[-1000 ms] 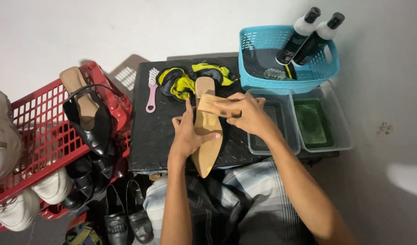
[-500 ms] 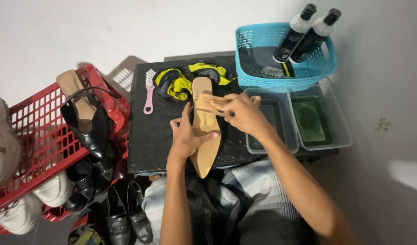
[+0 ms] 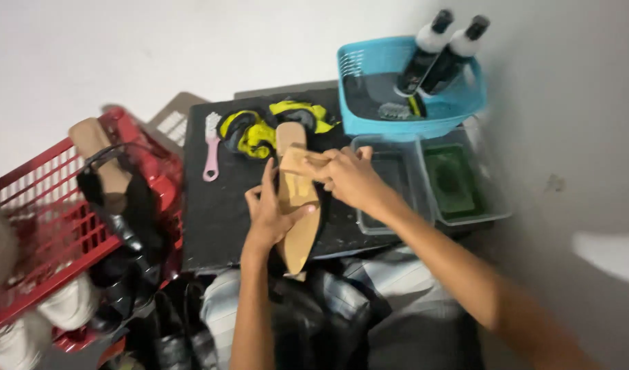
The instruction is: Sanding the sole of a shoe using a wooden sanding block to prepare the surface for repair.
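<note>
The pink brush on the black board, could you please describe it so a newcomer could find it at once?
Start at the black board beside the red basket. Near its far left corner lies the pink brush, handle toward the person, left of the yellow and black cloth. It is the only pink thing there.

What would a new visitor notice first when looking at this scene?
At the centre, the left hand holds a tan shoe over the black table while the right hand presses a tan pad onto it. A turquoise basket with two black bottles stands top right, a red basket of shoes at left.
</note>
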